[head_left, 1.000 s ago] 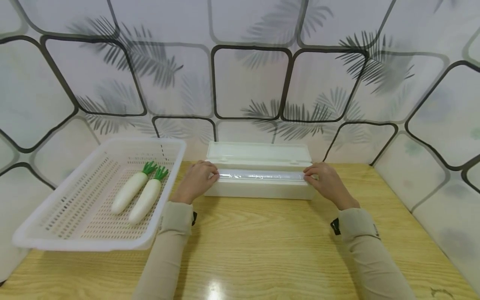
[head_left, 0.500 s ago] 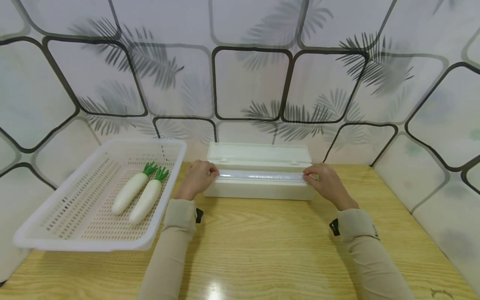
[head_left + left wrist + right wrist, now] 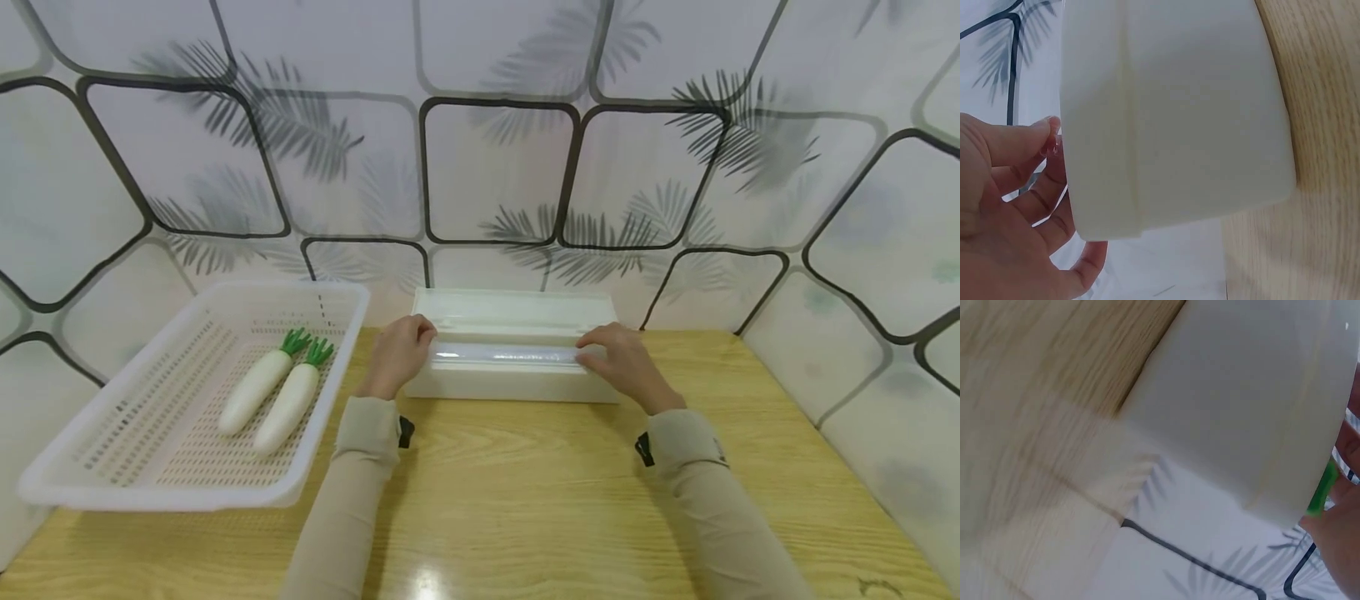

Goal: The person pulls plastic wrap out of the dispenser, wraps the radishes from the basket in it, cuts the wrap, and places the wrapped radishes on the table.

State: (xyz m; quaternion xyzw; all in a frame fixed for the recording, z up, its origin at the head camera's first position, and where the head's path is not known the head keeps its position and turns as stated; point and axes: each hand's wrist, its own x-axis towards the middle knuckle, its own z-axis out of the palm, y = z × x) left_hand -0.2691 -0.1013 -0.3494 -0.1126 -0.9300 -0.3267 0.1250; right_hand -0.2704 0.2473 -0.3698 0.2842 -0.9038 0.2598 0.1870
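Observation:
A white cling film box (image 3: 517, 385) stands at the back of the table, its lid (image 3: 517, 306) tipped back against the wall. Shiny cling film (image 3: 510, 355) lies along its opening. At the left end my left hand (image 3: 395, 357) pinches the film; the left wrist view shows a clear wisp of film (image 3: 1052, 142) between thumb and forefinger. My right hand (image 3: 624, 365) holds the film near the right end with thumb and forefinger. In the right wrist view the box hides most of that hand (image 3: 1342, 534), and a small green piece (image 3: 1322, 490) shows beside it.
To the left a white perforated basket (image 3: 172, 496) holds two white radishes (image 3: 258, 387) with green tops. A patterned wall covering (image 3: 495, 167) rises right behind the box. The wooden table (image 3: 525, 500) reaches toward me.
My right hand has shifted left along the box, inward from its right end. My left hand stays at the left end while its forearm has swung slightly right.

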